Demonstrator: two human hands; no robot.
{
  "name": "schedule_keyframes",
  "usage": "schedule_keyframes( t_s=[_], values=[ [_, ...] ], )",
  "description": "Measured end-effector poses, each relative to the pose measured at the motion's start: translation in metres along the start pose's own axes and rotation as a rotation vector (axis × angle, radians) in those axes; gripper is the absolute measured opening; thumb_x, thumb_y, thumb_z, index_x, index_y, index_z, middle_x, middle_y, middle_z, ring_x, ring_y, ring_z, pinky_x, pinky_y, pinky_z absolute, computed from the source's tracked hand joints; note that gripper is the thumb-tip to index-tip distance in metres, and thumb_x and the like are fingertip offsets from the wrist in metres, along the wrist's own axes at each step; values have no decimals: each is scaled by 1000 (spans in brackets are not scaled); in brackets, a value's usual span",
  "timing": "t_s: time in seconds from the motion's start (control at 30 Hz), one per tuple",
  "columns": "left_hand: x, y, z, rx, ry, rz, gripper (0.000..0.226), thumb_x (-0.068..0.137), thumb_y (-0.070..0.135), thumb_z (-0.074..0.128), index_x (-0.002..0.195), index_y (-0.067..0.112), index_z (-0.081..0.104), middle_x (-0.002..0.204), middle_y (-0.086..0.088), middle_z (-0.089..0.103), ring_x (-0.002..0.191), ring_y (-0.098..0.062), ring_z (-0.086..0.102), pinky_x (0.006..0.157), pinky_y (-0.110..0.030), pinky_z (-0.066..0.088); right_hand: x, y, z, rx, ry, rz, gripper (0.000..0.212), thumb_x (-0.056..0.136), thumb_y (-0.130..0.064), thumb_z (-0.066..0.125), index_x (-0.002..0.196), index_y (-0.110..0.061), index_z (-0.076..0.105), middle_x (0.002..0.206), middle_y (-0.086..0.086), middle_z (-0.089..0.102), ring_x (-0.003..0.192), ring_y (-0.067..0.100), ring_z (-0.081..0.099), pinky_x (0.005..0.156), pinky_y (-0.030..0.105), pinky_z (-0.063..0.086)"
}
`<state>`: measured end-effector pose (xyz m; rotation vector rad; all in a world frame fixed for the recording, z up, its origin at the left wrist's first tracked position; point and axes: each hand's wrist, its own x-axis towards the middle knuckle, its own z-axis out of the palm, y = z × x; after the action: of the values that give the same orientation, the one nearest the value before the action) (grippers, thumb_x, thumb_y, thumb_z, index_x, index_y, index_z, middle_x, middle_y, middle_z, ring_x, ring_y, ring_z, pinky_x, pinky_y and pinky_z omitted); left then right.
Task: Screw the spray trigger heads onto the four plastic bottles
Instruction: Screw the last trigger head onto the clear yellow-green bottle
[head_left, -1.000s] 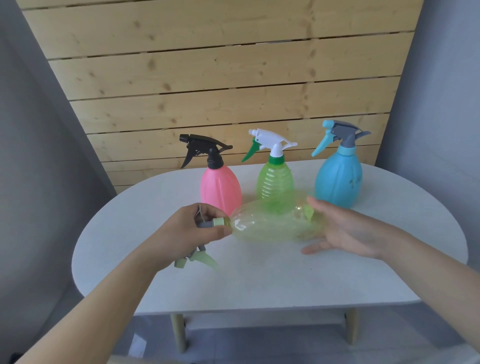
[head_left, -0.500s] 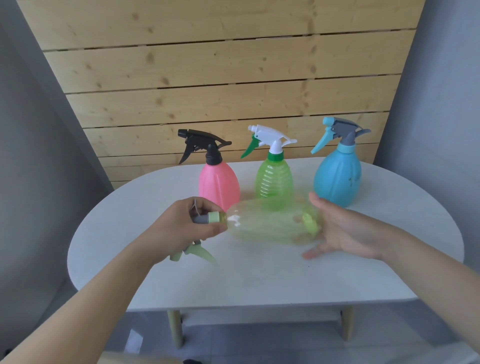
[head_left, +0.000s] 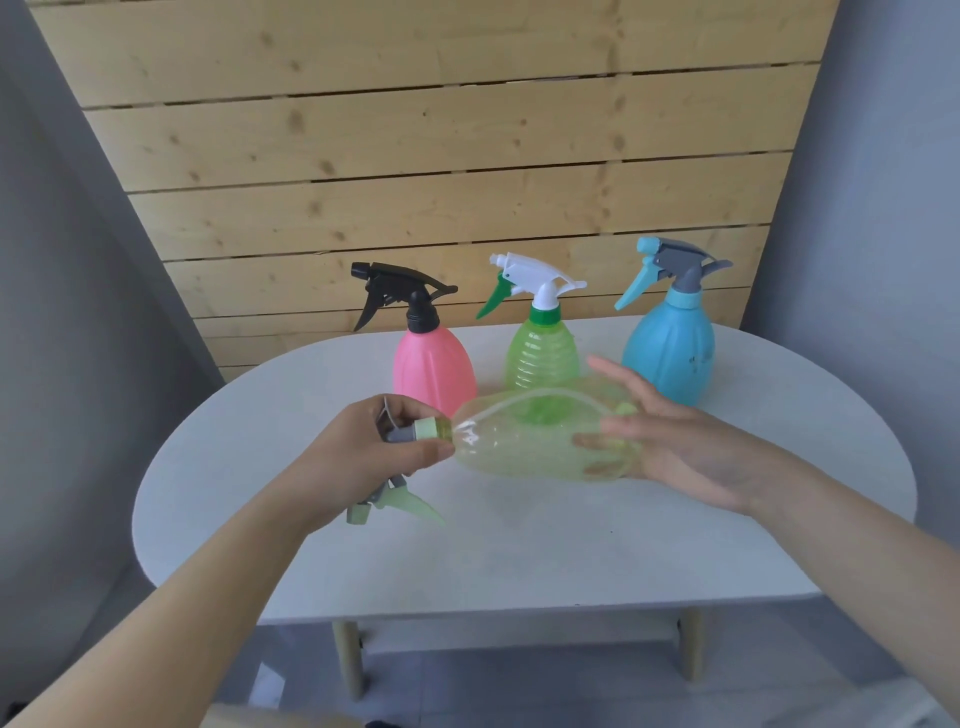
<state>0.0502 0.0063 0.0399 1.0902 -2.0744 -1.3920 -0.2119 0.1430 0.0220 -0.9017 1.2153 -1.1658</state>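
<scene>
A clear yellow-green bottle (head_left: 535, 441) lies on its side in the air above the white table (head_left: 519, 545). My left hand (head_left: 358, 457) is closed around its grey and pale green trigger head (head_left: 410, 434), whose lever (head_left: 400, 506) points down below my fist. The head's collar sits at the bottle's neck. My right hand (head_left: 675, 447) cups the bottle's base with spread fingers. The dip tube shows inside the bottle. Behind stand a pink bottle (head_left: 434, 371) with a black head, a green bottle (head_left: 543, 358) with a white head and a blue bottle (head_left: 670, 353) with a grey head.
The three standing bottles line the far half of the oval table, close behind my hands. A wooden plank wall (head_left: 441, 156) rises behind the table, with grey walls to either side. The table's wooden legs (head_left: 348, 660) and the floor show below its front edge.
The held bottle has turned a little about its long axis and my right hand's fingers have shifted on its base. My left hand keeps its hold on the trigger head.
</scene>
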Motion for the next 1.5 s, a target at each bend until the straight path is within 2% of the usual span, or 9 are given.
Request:
schedule_keyframes(
  t_s=[0.23, 0.37, 0.43, 0.53, 0.77, 0.93, 1.13, 1.33, 1.5],
  values=[
    [-3, 2, 1, 54, -53, 54, 35, 60, 31, 80, 89, 18, 66, 62, 11, 60, 46, -7, 51, 42, -23, 41, 2, 2, 5, -203, 33, 166, 77, 63, -77, 45, 113, -21, 60, 88, 18, 70, 69, 34, 67, 49, 30, 50],
    [-1, 2, -2, -13, -49, -27, 42, 59, 37, 78, 93, 17, 65, 57, 6, 58, 50, -11, 49, 45, -25, 36, 0, 1, 0, -43, -21, -19, 59, 70, -44, 73, 124, -38, 52, 129, 9, 58, 109, 28, 62, 80, 39, 55],
    [-1, 1, -3, -9, -54, -26, 41, 58, 37, 78, 92, 17, 65, 58, 7, 58, 51, -11, 49, 45, -25, 36, 1, 0, -1, -91, -9, -46, 61, 68, -31, 77, 123, -36, 51, 121, 9, 62, 102, 31, 66, 68, 35, 56],
    [-3, 2, 1, 31, -81, 40, 34, 58, 33, 79, 87, 20, 65, 60, 13, 60, 45, -6, 50, 39, -19, 38, 1, -1, 3, -158, 32, 93, 73, 66, -66, 62, 118, -17, 54, 92, 15, 71, 68, 36, 68, 43, 28, 47],
    [1, -1, -1, 2, -50, -19, 37, 59, 34, 77, 89, 16, 65, 61, 3, 58, 45, -5, 49, 38, -18, 35, 1, 0, 2, -101, 9, -79, 65, 66, -29, 78, 124, -39, 50, 121, 6, 58, 99, 26, 65, 68, 33, 55],
    [0, 0, 3, 22, -68, 43, 29, 57, 32, 81, 80, 26, 66, 74, -2, 58, 44, -7, 51, 39, -20, 38, 0, 1, 5, -220, 57, 156, 76, 63, -76, 50, 112, -18, 57, 80, 14, 70, 64, 34, 67, 44, 28, 47],
    [2, -2, 1, 0, -40, 4, 23, 74, 19, 78, 91, 16, 64, 68, -4, 55, 43, -5, 49, 38, -18, 35, 2, 1, 1, -99, 13, -75, 69, 63, -31, 77, 125, -42, 48, 130, 4, 51, 106, 25, 62, 73, 36, 56],
    [-3, -1, 2, 58, -71, 44, 32, 58, 33, 83, 83, 25, 65, 71, -1, 63, 50, -9, 58, 41, -22, 39, -1, 0, 6, -345, 125, 148, 85, 52, -82, 48, 110, -21, 59, 69, 4, 72, 57, 32, 67, 42, 26, 47],
    [0, 2, 1, -50, -87, -8, 55, 60, 33, 85, 102, 8, 59, 76, -2, 76, 75, -17, 74, 50, -26, 38, 0, 0, 9, -81, 63, -10, 78, 63, -50, 69, 134, -35, 40, 136, 5, 50, 112, 25, 58, 73, 40, 55]
  ],
)
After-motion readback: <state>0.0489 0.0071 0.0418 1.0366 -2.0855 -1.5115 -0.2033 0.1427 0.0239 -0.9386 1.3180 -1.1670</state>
